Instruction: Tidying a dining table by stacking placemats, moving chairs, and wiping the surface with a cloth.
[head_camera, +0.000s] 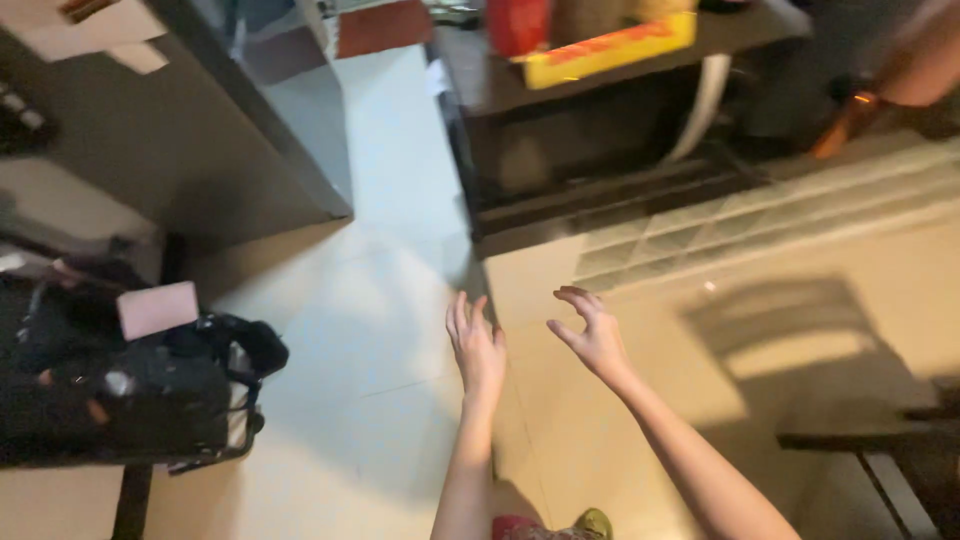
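Both hands, left (477, 345) and right (590, 335), hover apart over the tiled floor (380, 330), fingers spread, holding nothing.

Two bare forearms in view, no sleeves reaching wrist or forearm. Left hand (477, 345) and right hand (592, 335): no gloves, rings, watch or bands visible. Bottom edge: bit of red garment (515, 527), plus olive-green piece (594, 522) beside it, too blurred to identify.
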